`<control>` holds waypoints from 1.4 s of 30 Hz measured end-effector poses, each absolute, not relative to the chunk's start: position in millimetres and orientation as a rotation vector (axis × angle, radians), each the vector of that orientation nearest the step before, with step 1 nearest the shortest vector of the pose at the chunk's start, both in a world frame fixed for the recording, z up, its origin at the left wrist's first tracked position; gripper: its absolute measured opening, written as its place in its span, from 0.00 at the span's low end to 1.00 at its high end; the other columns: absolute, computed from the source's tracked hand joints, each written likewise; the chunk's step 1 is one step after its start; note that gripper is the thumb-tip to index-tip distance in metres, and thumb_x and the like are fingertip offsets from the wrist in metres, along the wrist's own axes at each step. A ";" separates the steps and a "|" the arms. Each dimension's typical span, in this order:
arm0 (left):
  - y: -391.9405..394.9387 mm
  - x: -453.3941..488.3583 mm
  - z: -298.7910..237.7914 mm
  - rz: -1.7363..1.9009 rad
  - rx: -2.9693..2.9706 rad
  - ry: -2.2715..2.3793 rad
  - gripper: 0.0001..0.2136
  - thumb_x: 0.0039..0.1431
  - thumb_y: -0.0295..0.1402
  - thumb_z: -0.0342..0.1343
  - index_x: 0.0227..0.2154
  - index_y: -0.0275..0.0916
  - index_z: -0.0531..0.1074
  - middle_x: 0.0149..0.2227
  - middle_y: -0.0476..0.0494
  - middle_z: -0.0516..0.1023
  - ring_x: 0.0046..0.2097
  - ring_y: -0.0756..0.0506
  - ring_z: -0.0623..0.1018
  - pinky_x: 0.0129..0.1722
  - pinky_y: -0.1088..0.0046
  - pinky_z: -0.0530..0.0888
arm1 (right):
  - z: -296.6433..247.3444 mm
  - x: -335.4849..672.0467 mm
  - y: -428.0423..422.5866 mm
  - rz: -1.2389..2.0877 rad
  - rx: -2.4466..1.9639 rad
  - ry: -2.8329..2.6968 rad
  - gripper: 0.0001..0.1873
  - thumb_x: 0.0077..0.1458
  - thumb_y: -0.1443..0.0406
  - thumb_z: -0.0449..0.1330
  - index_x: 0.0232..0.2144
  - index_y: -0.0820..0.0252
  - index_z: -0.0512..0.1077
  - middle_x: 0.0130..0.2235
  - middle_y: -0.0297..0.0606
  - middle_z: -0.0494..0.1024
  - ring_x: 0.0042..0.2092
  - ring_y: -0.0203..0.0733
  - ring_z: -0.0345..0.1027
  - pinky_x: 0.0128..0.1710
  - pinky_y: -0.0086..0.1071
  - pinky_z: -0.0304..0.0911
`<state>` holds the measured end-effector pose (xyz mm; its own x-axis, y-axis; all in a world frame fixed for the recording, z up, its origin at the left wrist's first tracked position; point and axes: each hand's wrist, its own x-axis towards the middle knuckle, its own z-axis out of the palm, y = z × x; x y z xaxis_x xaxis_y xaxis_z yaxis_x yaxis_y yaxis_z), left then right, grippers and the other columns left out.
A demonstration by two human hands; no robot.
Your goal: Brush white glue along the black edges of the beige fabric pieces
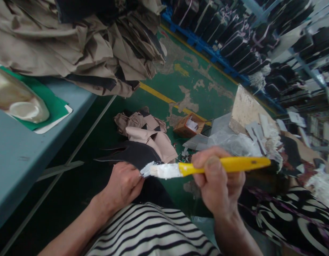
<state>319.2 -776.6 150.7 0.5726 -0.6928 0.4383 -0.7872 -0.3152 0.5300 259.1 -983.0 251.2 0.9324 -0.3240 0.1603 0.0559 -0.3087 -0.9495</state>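
My left hand (127, 183) is closed on the near edge of a dark, flat cut piece of material (132, 153), which spreads out beyond my fingers. White paste (147, 170) coats the edge of that piece just right of my fingertips. In my right hand (217, 181) is a paintbrush (228, 164) with a yellow handle, gripped between thumb and fingers. The brush's white-smeared bristles (156, 170) point left and meet the coated edge. Whether the ferrule is bare metal cannot be seen under the white coating.
At left stands a blue-grey table (73, 103) bearing a stained plastic container (20, 96) and a heap of beige fabric pieces (81, 46). More beige pieces (153, 138) lie lower down ahead. A small cardboard box (184, 128), scraps and a blue pallet (207, 46) with dark bundles are on the right.
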 end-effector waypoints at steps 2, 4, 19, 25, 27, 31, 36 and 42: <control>-776.0 320.8 151.2 0.164 2.013 -1.162 0.18 0.61 0.19 0.50 0.17 0.42 0.61 0.16 0.51 0.63 0.19 0.49 0.63 0.23 0.66 0.56 | 244.9 271.5 -999.3 -0.360 -1.679 0.211 0.18 0.73 0.55 0.57 0.30 0.55 0.73 0.18 0.24 0.60 0.16 0.29 0.49 0.16 0.26 0.47; -775.2 321.4 151.2 0.151 1.945 -1.165 0.19 0.61 0.19 0.50 0.17 0.42 0.60 0.16 0.52 0.63 0.20 0.49 0.62 0.24 0.66 0.56 | 241.0 285.4 -1011.7 -0.240 -1.631 0.142 0.20 0.72 0.53 0.59 0.29 0.56 0.73 0.18 0.24 0.60 0.17 0.28 0.48 0.16 0.25 0.44; -774.7 310.3 160.2 -0.211 1.795 -1.079 0.16 0.65 0.21 0.47 0.22 0.40 0.64 0.21 0.54 0.68 0.23 0.51 0.66 0.27 0.73 0.62 | 234.7 347.6 -971.3 -0.014 -1.763 -0.420 0.23 0.74 0.62 0.42 0.26 0.59 0.66 0.25 0.22 0.62 0.26 0.22 0.62 0.26 0.16 0.61; -774.1 331.1 183.1 -0.697 1.710 -0.575 0.14 0.64 0.32 0.49 0.22 0.40 0.65 0.22 0.55 0.59 0.24 0.52 0.60 0.24 0.76 0.59 | 242.2 331.7 -1004.5 -0.550 -1.617 -0.191 0.17 0.74 0.57 0.53 0.31 0.54 0.66 0.22 0.23 0.57 0.18 0.29 0.49 0.15 0.25 0.46; -776.9 344.8 197.8 -0.872 1.606 -0.433 0.11 0.61 0.35 0.52 0.23 0.39 0.66 0.22 0.55 0.59 0.24 0.52 0.58 0.22 0.77 0.57 | 252.1 318.8 -1012.3 -0.685 -1.581 -0.131 0.17 0.73 0.55 0.57 0.31 0.55 0.69 0.22 0.23 0.59 0.18 0.28 0.49 0.16 0.25 0.46; -782.3 369.0 230.5 -1.027 1.473 -0.277 0.09 0.55 0.38 0.60 0.28 0.38 0.70 0.21 0.56 0.63 0.21 0.54 0.58 0.19 0.79 0.53 | 266.7 291.1 -1011.2 -0.831 -1.611 -0.158 0.16 0.73 0.56 0.58 0.33 0.55 0.71 0.22 0.24 0.63 0.19 0.29 0.55 0.21 0.25 0.54; -789.7 388.9 266.0 -0.992 1.330 -0.239 0.11 0.45 0.35 0.70 0.27 0.35 0.76 0.24 0.50 0.74 0.23 0.54 0.66 0.21 0.80 0.61 | 277.3 276.8 -1005.6 -0.859 -1.607 -0.299 0.10 0.71 0.59 0.59 0.37 0.55 0.75 0.23 0.27 0.68 0.21 0.32 0.61 0.22 0.27 0.58; -794.8 400.0 294.6 -0.973 1.189 -0.323 0.07 0.41 0.28 0.72 0.24 0.35 0.80 0.25 0.49 0.80 0.26 0.52 0.73 0.27 0.81 0.70 | 298.9 283.6 -992.4 -1.113 -1.706 -0.385 0.16 0.71 0.55 0.59 0.33 0.56 0.76 0.23 0.29 0.73 0.22 0.36 0.67 0.25 0.31 0.67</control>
